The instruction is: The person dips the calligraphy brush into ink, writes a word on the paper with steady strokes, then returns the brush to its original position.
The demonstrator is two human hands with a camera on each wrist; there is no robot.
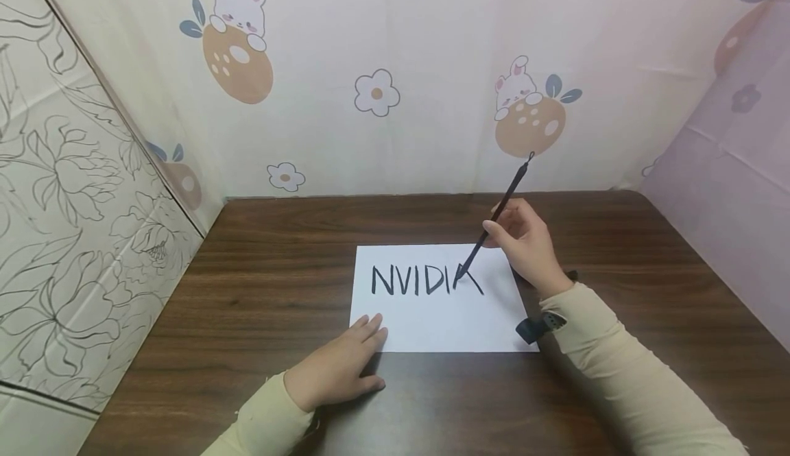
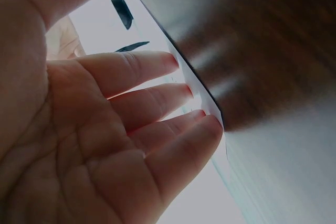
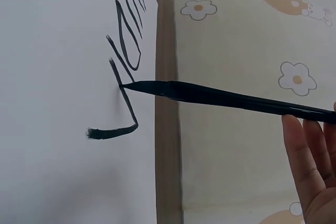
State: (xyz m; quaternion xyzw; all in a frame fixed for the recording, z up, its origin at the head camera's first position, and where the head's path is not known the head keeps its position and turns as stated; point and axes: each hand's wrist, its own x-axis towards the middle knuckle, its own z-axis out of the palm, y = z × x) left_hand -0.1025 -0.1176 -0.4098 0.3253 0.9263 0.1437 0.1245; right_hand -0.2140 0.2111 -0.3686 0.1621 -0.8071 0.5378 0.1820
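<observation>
A white sheet of paper [image 1: 444, 329] lies on the table with NVIDIA lettering [image 1: 416, 281] in black ink. My right hand [image 1: 527, 243] grips a dark writing brush [image 1: 475, 254] by its handle, slanted up and away from the sheet. In the right wrist view, the brush [image 3: 226, 98] tip meets a stroke of the final A, while only part of the right hand [image 3: 315, 171] shows. My left hand [image 1: 336, 363] rests its straight fingers on the sheet's lower left corner. From the left wrist, the palm and fingers [image 2: 157, 100] appear extended over the paper's edge.
The brown wood table [image 1: 259, 305] extends around the paper. Behind it hangs a pale curtain [image 1: 432, 147] printed with rabbits and flowers. A flower-patterned panel [image 1: 74, 188] stands on the left. A dark strap [image 1: 543, 326] circles the right wrist.
</observation>
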